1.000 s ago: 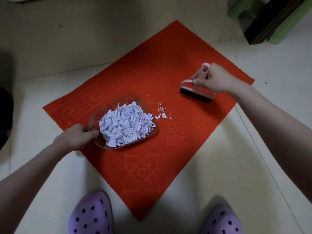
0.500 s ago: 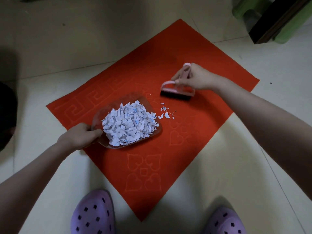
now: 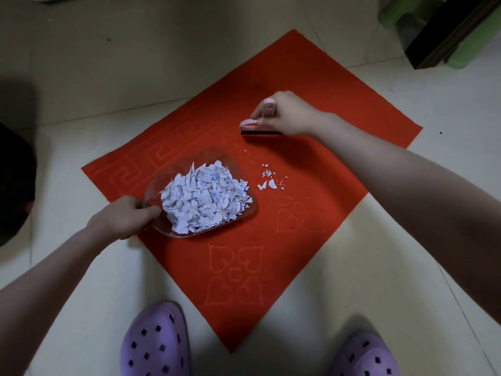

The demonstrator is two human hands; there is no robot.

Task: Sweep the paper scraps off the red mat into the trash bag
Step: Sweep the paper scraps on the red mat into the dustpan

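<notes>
A red mat with embossed hearts lies as a diamond on the pale floor. On its left part rests a clear plastic dustpan heaped with white paper scraps. My left hand grips the pan's rear edge. A few loose scraps lie on the mat just right of the pan. My right hand holds a small pink brush with black bristles, set on the mat above the loose scraps. The trash bag is not clearly in view.
A dark shape sits at the left edge. A green stool and a dark board stand at the top right. My two purple clogs are at the bottom, either side of the mat's near corner.
My right hand has carried the brush leftward across the mat, closer to the loose scraps. The dustpan and my left hand have stayed put.
</notes>
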